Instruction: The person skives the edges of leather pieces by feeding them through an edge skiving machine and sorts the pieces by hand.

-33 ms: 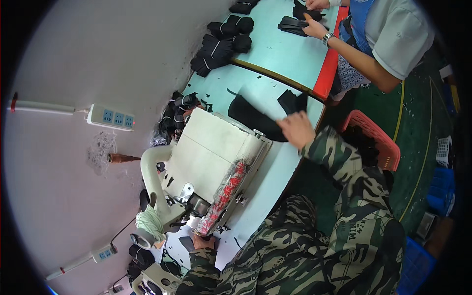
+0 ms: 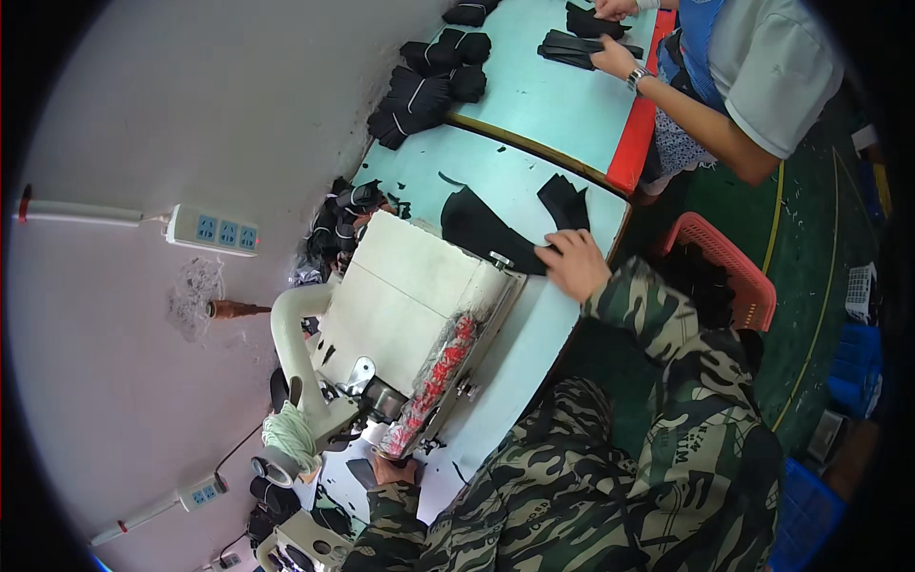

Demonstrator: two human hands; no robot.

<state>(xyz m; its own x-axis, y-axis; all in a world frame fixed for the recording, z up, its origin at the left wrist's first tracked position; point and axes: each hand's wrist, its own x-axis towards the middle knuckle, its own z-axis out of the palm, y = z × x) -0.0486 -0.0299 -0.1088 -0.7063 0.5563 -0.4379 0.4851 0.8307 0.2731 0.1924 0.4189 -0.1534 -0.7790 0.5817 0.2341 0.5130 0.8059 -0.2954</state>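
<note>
My right hand (image 2: 578,267) rests over the near end of a long black cloth piece (image 2: 481,226) lying on the table. Its fingers are spread, with the fingertips touching the cloth. Beyond them lies a smaller folded black piece (image 2: 564,202). Close by my left hand (image 2: 393,471), at the near end of a white bench machine (image 2: 410,267), is a dark flat piece (image 2: 362,471). The machine partly covers this hand, so its fingers are hidden. Red fluffy material (image 2: 434,386) under clear wrap runs along the machine's side.
Tied black bundles (image 2: 416,103) lie against the wall. Across the far table (image 2: 519,86), a co-worker's hands (image 2: 615,59) handle black strips. A pink basket (image 2: 753,276) with black pieces stands right of the table. Green cord (image 2: 289,434) is wound on the machine's tube.
The long black piece, blurred at its far end before, now lies still. My right hand has shifted slightly nearer, uncovering more of the smaller piece. My left hand has stayed put.
</note>
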